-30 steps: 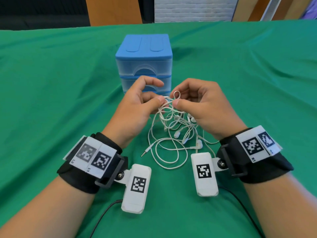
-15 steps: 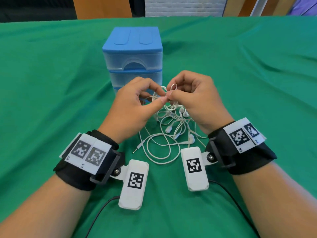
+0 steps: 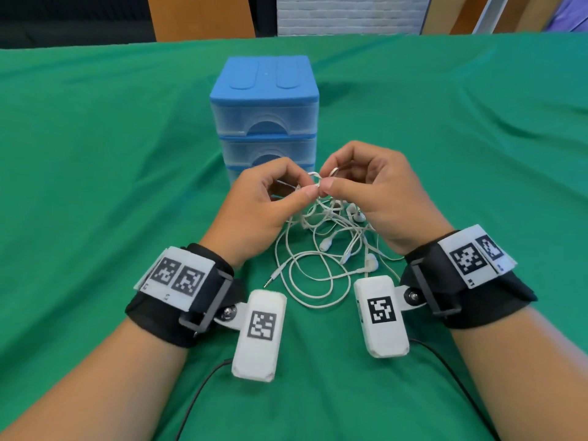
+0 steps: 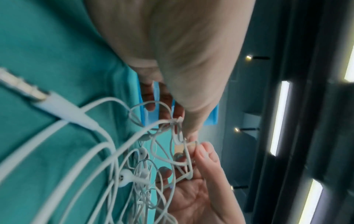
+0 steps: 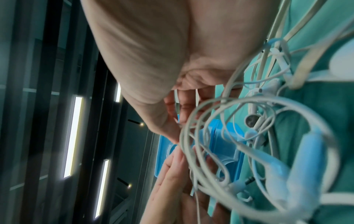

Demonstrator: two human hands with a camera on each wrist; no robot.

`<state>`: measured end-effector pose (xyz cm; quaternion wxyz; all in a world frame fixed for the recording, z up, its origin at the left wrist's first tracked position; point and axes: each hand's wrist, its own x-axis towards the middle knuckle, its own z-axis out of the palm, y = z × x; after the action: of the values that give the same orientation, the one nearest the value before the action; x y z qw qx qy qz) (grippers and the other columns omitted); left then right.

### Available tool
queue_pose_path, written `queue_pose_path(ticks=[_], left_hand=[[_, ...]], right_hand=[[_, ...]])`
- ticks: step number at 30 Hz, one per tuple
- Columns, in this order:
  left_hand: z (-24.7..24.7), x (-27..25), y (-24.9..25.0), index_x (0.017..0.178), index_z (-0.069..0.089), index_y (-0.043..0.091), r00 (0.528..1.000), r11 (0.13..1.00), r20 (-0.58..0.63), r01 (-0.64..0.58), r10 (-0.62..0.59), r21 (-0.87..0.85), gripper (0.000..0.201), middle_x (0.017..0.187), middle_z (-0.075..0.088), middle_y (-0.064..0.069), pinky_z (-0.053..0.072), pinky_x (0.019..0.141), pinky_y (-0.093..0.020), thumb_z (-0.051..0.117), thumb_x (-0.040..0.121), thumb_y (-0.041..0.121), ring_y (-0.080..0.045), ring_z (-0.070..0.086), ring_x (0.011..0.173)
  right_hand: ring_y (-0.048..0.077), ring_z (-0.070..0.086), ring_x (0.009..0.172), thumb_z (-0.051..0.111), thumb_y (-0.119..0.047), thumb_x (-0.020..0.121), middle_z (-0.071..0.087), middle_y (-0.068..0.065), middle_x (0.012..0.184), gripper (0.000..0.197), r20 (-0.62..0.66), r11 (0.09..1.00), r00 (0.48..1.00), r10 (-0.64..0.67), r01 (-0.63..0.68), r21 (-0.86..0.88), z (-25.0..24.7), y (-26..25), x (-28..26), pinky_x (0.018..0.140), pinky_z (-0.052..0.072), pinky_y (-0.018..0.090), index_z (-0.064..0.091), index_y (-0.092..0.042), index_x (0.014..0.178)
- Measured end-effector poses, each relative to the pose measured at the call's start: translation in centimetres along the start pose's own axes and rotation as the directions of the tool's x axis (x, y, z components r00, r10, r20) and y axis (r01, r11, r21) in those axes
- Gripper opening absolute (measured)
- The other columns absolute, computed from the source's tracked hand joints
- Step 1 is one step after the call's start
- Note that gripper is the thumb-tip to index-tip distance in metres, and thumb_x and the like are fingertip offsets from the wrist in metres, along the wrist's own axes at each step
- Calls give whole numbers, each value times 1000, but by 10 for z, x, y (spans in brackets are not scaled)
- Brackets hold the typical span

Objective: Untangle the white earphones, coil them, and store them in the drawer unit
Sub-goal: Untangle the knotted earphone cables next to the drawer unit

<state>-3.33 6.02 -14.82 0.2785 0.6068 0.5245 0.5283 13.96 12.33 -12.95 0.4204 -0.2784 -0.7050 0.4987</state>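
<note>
hands lifted slightly | left hand (image 3: 254, 208), right hand (image 3: 378, 192) grip earphones (image 3: 318, 249), apparently knot | drawer unit (image 3: 265, 113) just beyond

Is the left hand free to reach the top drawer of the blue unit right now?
Probably not yet. The left hand pinches the tangled earphones, as does the right hand. The drawer unit stands just behind, its front unobstructed.
</note>
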Motion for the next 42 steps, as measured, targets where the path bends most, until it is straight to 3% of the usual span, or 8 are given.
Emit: queue_pose_path(ticks=[4, 14, 20, 28, 32, 35, 38, 42], left_hand=[[0, 0, -4, 88, 60, 15, 994, 972, -70, 68, -86, -225, 8, 91, 64, -18, 41, 79, -38, 66, 92, 19, -23, 52, 84], [-8, 0, 0, 94, 55, 16, 986, 751, -33, 104, -165, -652, 11, 74, 58, 1, 44, 73, -24, 54, 92, 6, -12, 54, 72], [-1, 0, -9, 112, 71, 11, 994, 970, 14, 113, -113, -217, 23, 63, 32, -7, 26, 63, -32, 72, 90, 13, -21, 27, 61], [-5, 2, -5, 88, 72, 21, 955, 975, -282, 35, -98, -221, 26, 70, 55, 1, 44, 66, -27, 51, 103, 18, -11, 48, 65], [-13, -1, 5, 74, 57, 11, 971, 558, -111, 28, -214, -830, 30, 97, 72, -10, 51, 91, -31, 41, 99, 12, -24, 68, 99], [-16, -5, 11, 69, 41, 15, 978, 369, -11, 69, -210, -927, 24, 63, 54, -1, 53, 89, -33, 39, 93, 17, -19, 57, 61], [-12, -5, 13, 70, 38, 19, 960, 480, 38, 172, -277, -860, 26, 58, 26, 4, 44, 60, -21, 43, 96, 21, -10, 20, 42], [-5, -4, 15, 78, 44, 22, 965, 783, -40, 187, -260, -593, 25, 71, 58, -5, 20, 34, -16, 59, 98, 20, -5, 16, 37]], right_hand=[[22, 50, 67, 68, 9, 78, 60, 12, 69, 17, -21, 998, 999, 47, -48, -42, 0, -1, 1, 63, 40, 30, 62, -6, 79], [18, 43, 58, 64, 0, 71, 56, 15, 65, 10, -237, 984, 971, 45, -84, -160, -8, 7, 7, 49, 33, 21, 61, -10, 72], [18, 48, 62, 63, 0, 71, 58, 4, 68, 11, -234, 990, 971, -48, 15, -142, -7, 5, 8, 57, 38, 23, 61, -6, 80], [10, 46, 61, 61, -1, 71, 56, -2, 67, 10, -240, 983, 967, -90, 48, -176, -8, 6, 10, 56, 38, 17, 61, -8, 79], [13, 46, 60, 60, -6, 69, 55, 3, 66, 10, -288, 987, 956, -63, 18, -158, -11, 7, 10, 54, 37, 20, 61, -12, 77], [5, 46, 59, 60, -3, 72, 56, -6, 67, 12, -270, 982, 959, -89, 39, -186, -11, 6, 9, 55, 37, 13, 62, -11, 80], [8, 48, 64, 60, 1, 74, 57, -6, 71, 16, -224, 983, 968, -116, 80, -162, -11, 6, 9, 60, 39, 17, 62, -13, 80], [19, 49, 73, 60, 9, 77, 58, 1, 77, 20, -110, 981, 982, -154, 139, -135, -9, 4, 7, 69, 43, 32, 62, -10, 84]])
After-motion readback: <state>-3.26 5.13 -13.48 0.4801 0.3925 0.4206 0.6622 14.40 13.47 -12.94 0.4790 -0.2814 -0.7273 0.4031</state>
